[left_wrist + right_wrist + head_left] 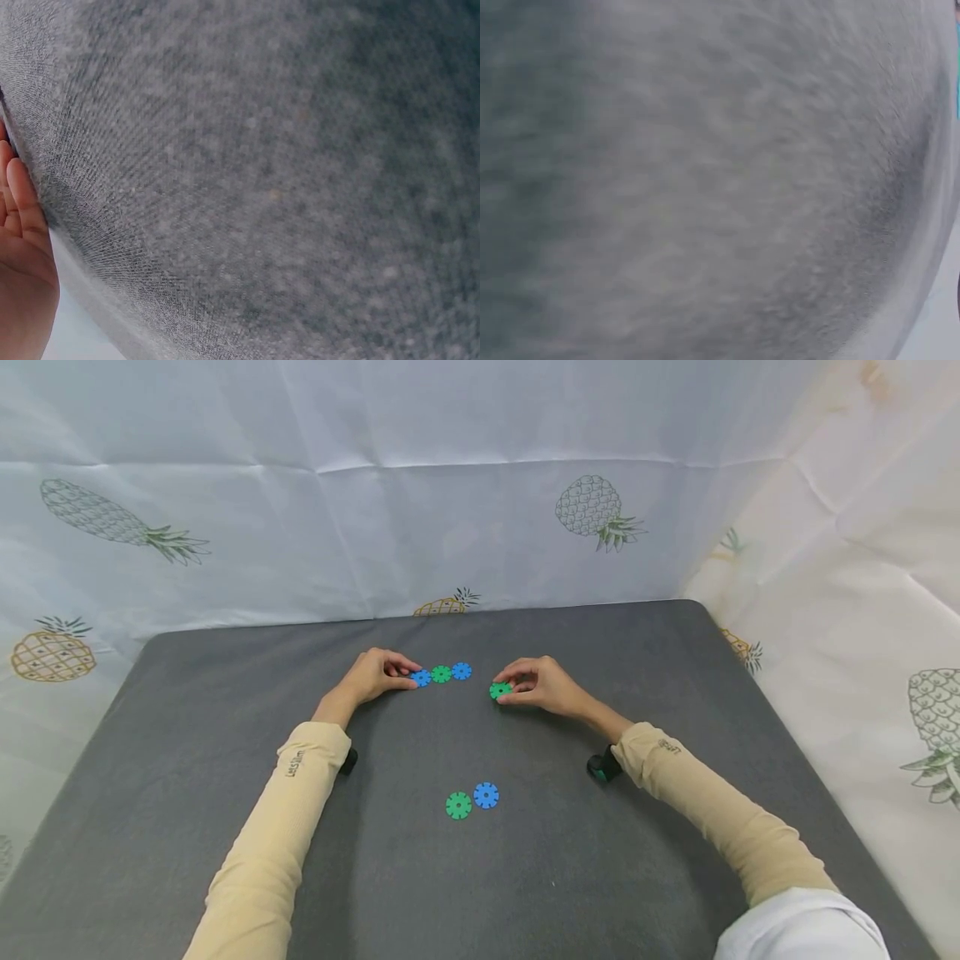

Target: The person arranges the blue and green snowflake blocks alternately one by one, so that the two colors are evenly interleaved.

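Note:
In the head view, three flat notched plastic discs lie in a row on the grey cloth: a blue disc (421,678) at the left, a green disc (441,674) in the middle and another blue disc (462,671) at the right. My left hand (372,677) pinches the left end of the row, thumb and forefinger at the blue disc's edge. To the right of the row, my right hand (546,686) holds a separate green disc (499,691) between thumb and fingers. The left wrist view catches only part of the left hand (26,262) at its edge.
Nearer to me, a loose green disc (458,806) and a loose blue disc (486,795) lie side by side on the grey-covered table (420,893). Behind the table hangs a white curtain (450,527) printed with pineapples.

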The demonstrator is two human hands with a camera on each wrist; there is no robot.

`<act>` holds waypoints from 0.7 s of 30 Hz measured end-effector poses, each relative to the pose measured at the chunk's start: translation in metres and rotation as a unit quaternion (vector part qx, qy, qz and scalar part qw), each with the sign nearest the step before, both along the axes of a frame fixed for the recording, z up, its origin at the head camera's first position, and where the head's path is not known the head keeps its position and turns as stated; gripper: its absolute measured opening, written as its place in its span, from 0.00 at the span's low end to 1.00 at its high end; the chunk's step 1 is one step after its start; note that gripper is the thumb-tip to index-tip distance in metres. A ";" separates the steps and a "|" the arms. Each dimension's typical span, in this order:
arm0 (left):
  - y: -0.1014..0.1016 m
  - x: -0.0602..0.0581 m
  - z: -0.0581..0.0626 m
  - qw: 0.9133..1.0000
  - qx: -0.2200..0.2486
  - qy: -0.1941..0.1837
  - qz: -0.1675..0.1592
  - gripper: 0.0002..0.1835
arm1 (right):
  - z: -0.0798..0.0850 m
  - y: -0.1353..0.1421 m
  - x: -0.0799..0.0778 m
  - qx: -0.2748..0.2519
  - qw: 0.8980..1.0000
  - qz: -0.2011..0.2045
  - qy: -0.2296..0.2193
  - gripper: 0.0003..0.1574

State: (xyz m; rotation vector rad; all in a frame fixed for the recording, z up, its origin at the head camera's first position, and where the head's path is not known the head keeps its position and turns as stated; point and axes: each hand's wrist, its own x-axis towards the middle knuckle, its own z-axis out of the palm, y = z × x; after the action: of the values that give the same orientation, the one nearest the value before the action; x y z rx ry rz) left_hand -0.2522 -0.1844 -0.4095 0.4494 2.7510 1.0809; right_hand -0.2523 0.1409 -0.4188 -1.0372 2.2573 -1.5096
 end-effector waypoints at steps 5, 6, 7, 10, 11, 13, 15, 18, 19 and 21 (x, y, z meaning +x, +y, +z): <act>-0.001 -0.001 -0.001 1.000 0.001 -0.002 -0.001 0.15 | 0.001 -0.003 -0.009 0.006 1.000 -0.014 -0.010 0.17; -0.001 -0.001 -0.001 1.000 0.001 -0.002 0.000 0.15 | 0.001 -0.004 -0.011 0.009 1.000 -0.015 -0.008 0.17; -0.001 -0.002 -0.001 1.000 0.001 -0.002 -0.001 0.15 | 0.000 -0.004 -0.012 0.011 1.000 -0.016 -0.006 0.17; 0.000 -0.002 -0.001 1.000 0.003 -0.003 0.000 0.15 | -0.003 -0.006 -0.017 0.014 1.000 -0.019 0.003 0.17; 0.000 -0.002 -0.001 1.000 0.003 -0.002 -0.001 0.15 | -0.004 -0.006 -0.019 0.013 1.000 -0.021 0.005 0.17; 0.000 -0.002 -0.001 1.000 0.003 -0.001 -0.003 0.15 | -0.006 -0.008 -0.022 0.009 1.000 -0.025 0.009 0.17; 0.000 -0.002 -0.001 1.000 0.006 -0.001 -0.003 0.15 | -0.007 -0.010 -0.025 0.008 0.999 -0.031 0.011 0.17; 0.000 -0.002 -0.001 1.000 0.007 0.001 -0.005 0.15 | -0.003 -0.014 -0.026 0.015 0.999 -0.042 0.012 0.17; 0.000 -0.002 -0.001 1.000 0.008 0.001 -0.004 0.15 | -0.001 -0.016 -0.026 0.016 0.999 -0.044 0.011 0.17; 0.000 -0.002 0.000 1.000 0.007 0.002 -0.004 0.15 | 0.006 -0.019 -0.023 0.018 0.999 -0.047 0.005 0.17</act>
State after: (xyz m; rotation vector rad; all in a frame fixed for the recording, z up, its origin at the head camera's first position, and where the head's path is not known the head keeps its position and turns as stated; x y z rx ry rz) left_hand -0.2544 -0.1846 -0.4097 0.4642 2.7445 1.1006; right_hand -0.2755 0.1221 -0.4124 -0.9431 2.3632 -1.4957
